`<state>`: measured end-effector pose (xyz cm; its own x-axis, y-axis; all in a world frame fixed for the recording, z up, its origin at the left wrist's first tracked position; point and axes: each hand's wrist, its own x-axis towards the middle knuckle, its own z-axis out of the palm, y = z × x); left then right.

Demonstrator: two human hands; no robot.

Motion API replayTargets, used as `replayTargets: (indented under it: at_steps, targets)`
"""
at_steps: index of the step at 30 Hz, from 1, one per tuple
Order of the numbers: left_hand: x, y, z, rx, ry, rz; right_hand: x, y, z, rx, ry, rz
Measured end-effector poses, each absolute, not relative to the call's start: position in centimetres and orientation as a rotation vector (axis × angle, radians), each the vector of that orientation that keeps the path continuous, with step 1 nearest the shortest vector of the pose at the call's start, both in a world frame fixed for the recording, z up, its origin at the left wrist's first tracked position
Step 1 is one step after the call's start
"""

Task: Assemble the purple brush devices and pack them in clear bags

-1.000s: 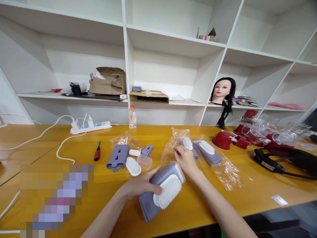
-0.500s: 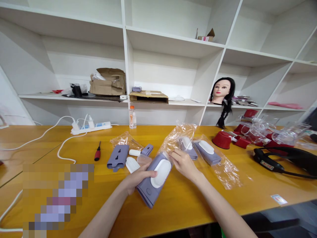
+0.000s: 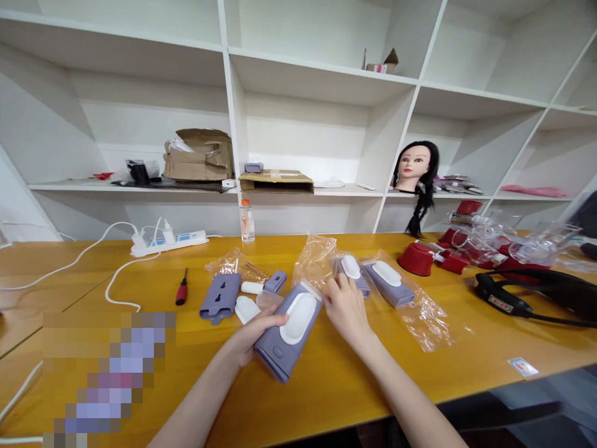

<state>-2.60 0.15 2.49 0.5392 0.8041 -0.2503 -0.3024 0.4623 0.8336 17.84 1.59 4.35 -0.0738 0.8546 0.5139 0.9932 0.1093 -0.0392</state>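
My left hand (image 3: pixel 256 336) grips a purple plastic case (image 3: pixel 273 356) with a white oval pad on its face, thumb resting on the pad. The case is tilted, its upper end leaning right. Beside that end my right hand (image 3: pixel 346 308) has its fingers curled at the edge of a clear plastic bag (image 3: pixel 314 255); the fingertips are partly hidden. The bag stands crumpled just behind the case's upper end. Two similar purple cases, one (image 3: pixel 361 283) just behind my right hand and another (image 3: pixel 396 292) further right, lie on plastic wrapping.
Left of the held case lie a purple back shell (image 3: pixel 221 297), a white oval pad (image 3: pixel 246 309), a small purple part (image 3: pixel 275 281) and a screwdriver (image 3: pixel 182 289). A power strip (image 3: pixel 186 241) and bottle (image 3: pixel 247 223) stand behind. Red-and-clear devices (image 3: pixel 417 258) and a black headset (image 3: pixel 501 302) are right.
My right hand has shifted slightly right and its fingers have turned upward. The plastic bag's top has swung left. The case stays in my left hand, nearly unmoved.
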Motion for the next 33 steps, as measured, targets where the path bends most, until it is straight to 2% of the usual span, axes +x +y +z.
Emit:
replayTargets:
  at_steps: [4,6,11,18,23,33]
  targets:
    - [-2.1,0.0,2.6,0.805,0.752,0.756,18.1,2.1,3.2,-1.982,-1.891,0.103]
    - [-2.0,-0.1,2.6,0.778,0.759,0.719,18.2,2.7,2.5,-1.932,-1.883,0.223]
    - [-2.3,0.1,2.3,0.693,0.699,0.654,18.2,3.7,1.4,-1.782,-1.854,0.326]
    - [-2.8,0.5,2.3,0.589,0.657,0.65,20.4,3.7,2.7,-1.673,-1.984,0.376]
    - [-2.7,0.4,2.3,0.573,0.634,0.641,21.1,4.4,3.1,-1.68,-1.947,0.571]
    - [-2.5,0.1,2.8,0.586,0.633,0.686,19.3,4.2,0.0,-1.68,-1.783,0.84]
